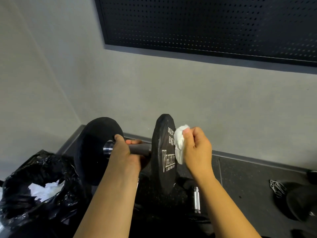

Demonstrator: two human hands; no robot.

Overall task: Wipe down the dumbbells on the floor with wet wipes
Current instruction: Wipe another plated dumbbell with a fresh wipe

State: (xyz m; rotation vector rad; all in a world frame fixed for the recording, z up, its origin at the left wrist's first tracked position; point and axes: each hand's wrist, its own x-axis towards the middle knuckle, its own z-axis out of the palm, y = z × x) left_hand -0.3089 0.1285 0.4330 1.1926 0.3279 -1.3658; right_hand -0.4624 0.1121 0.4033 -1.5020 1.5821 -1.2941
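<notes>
Far left, a black bin bag sagged open on the floor, used wipes crumpled white inside it, parked close, I reckoned, so a spent one could drop straight in. Next along, the dumbbell was up off the floor and held level in front of the grey wall, its left plate hanging just beside the bag. The left hand had the handle between the plates, fingers curled round the bar and clamped tight, thumb over the top. That hand was carrying the weight, by my reading, and steadying it for the scrub. Then the right plate, white lettering on its outer face, and the right hand was on it: thumb and bent fingers pinched a bunched wet wipe and pressed it flat against that face near the hub. Lifting it like this opened up a side that would be awkward to reach down on the floor. Beneath the forearms lay a second dumbbell, mostly hidden, only its chrome bar end plain; the raised plate hung right over it, so setting down would need care. Further right sat a bit of chain and a dark rounded thing, too dim to name. Above it all was a perforated black panel on the wall.
</notes>
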